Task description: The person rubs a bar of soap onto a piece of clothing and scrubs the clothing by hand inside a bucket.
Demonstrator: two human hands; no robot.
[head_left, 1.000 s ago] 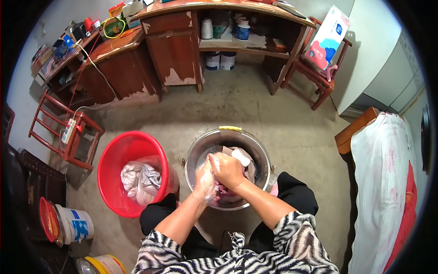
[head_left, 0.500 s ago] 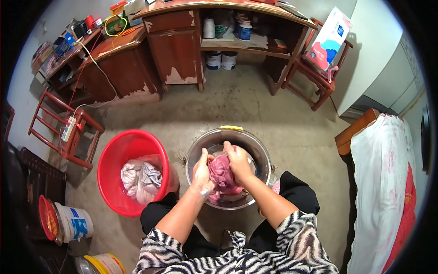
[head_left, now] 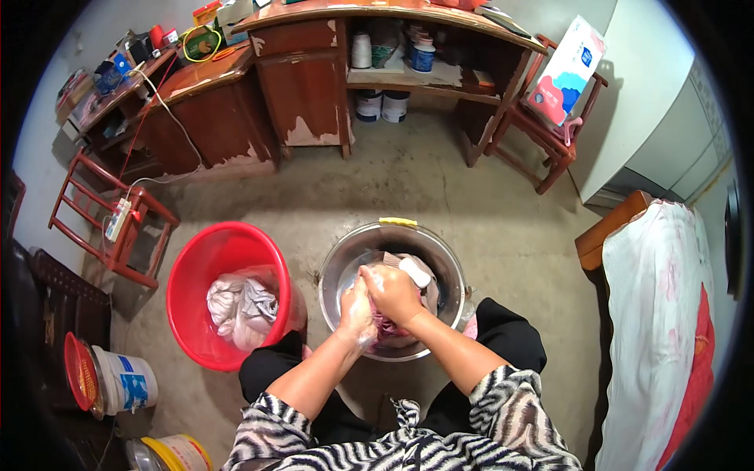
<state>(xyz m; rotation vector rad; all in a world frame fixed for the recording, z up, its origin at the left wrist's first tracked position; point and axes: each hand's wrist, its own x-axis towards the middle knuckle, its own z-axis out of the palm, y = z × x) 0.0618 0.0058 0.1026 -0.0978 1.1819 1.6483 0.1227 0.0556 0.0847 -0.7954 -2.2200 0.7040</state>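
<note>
A round metal basin (head_left: 397, 237) stands on the concrete floor in front of my knees. Inside it lies wet pink cloth (head_left: 386, 326) with a pale patch near a white bar of soap (head_left: 414, 272). My left hand (head_left: 358, 308) and my right hand (head_left: 393, 292) are pressed together over the basin, both closed on the pink cloth and covered in suds. To the left of the basin sits a red plastic tub (head_left: 228, 247) holding bunched white and grey laundry (head_left: 240, 309).
A yellow item (head_left: 397, 222) lies at the basin's far rim. Brown wooden desks (head_left: 314, 86) line the far wall, with red wooden chairs (head_left: 110, 220) left and right. A bed with a white cover (head_left: 667, 314) is at right. Small buckets (head_left: 126, 381) stand at lower left.
My hands have rubbed the cloth back and forth, spreading apart half a second ago and now drawn together again nearer me, over the basin's near side.
</note>
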